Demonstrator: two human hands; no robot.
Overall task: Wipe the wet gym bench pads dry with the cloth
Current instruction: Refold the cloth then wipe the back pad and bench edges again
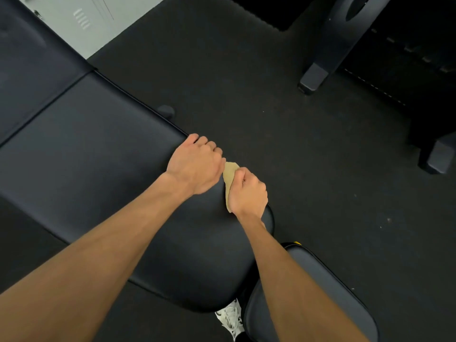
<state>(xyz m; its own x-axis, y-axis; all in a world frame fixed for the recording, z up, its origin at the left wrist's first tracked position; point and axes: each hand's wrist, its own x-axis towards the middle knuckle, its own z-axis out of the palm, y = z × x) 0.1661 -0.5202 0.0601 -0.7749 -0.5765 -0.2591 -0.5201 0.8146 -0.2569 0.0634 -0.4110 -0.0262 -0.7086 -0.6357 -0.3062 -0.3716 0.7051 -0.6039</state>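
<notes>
A black padded bench pad (93,149) runs from the upper left to the lower middle. A second dark pad (320,287) lies at the lower right, partly under my right forearm. A small tan cloth (230,174) hangs folded at the pad's right edge. My right hand (249,193) is shut on the cloth, pressing it against the pad's side. My left hand (197,166) is curled over the same edge, fingers wrapped down the side, touching the cloth's top. Most of the cloth is hidden by both hands.
Black rubber floor (271,107) lies to the right of the bench. Two black machine feet (312,80) (436,156) stand at the upper right. A grey locker (81,21) is at the top left. A white shoe (230,317) shows below the pad.
</notes>
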